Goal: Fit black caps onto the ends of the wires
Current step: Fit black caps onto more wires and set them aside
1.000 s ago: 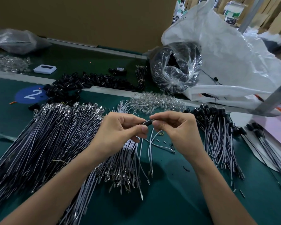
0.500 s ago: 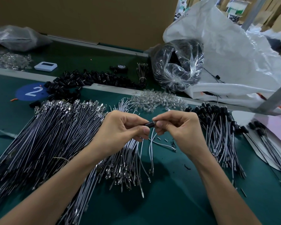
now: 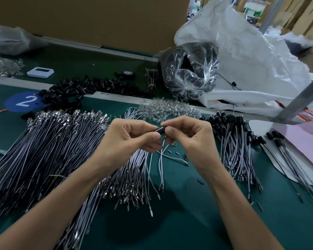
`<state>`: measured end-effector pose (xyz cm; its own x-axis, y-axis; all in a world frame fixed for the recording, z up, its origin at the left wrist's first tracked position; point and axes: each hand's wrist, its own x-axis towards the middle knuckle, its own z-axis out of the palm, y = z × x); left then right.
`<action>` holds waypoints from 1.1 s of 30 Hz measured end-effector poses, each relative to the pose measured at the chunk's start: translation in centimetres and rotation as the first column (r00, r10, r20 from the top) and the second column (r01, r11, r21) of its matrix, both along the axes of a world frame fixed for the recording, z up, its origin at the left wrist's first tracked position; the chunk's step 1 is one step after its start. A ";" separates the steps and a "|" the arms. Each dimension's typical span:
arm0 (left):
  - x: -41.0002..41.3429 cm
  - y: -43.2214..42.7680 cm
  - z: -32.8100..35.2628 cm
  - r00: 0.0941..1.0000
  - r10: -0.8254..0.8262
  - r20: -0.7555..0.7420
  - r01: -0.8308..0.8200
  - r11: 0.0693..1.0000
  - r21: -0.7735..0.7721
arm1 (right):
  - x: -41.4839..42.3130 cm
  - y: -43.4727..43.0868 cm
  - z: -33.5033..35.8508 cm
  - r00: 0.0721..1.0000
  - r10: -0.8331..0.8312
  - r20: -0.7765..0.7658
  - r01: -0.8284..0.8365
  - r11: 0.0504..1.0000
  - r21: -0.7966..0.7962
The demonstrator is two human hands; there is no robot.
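Since half a second earlier little had moved: both hands had stayed together above the dark green table (image 3: 188, 224), and the small black cylindrical cap (image 3: 160, 131) was still caught between them, sitting a touch higher and further left in the view.

The left hand (image 3: 130, 141) pinched the cap's near end between thumb and forefinger, the other fingers curled underneath. The right hand (image 3: 193, 139) pinched the far end with its thumb and fingertips, the remaining fingers bent into the palm. A thin white wire (image 3: 161, 165) hung down from between the hands to the table; whether its end was seated inside the cap could not be told.

Under the left forearm lay a broad heap of grey wires with bare metal terminals (image 3: 49, 150), fanned towards the near edge. To the right of the right hand lay a bundle of grey wires already tipped with black caps (image 3: 237, 150). Beyond the hands sat a small pile of clear glassy parts (image 3: 168, 110), and further left a scatter of loose black caps (image 3: 83, 87) beside a round blue sticker marked 2 (image 3: 23, 101). A crinkled clear plastic bag of black parts (image 3: 188, 73) leaned against a large white plastic sack (image 3: 251, 60) at the far right. A small white device (image 3: 40, 72) lay at the far left.
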<state>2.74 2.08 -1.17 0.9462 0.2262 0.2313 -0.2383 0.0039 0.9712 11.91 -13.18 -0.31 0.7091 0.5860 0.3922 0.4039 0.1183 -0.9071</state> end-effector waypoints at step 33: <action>-0.1 1.8 0.4 0.955 0.296 -0.017 -0.296 0.946 -0.136 | 1.1 -0.7 0.2 0.926 0.192 0.325 0.235 0.381 -0.894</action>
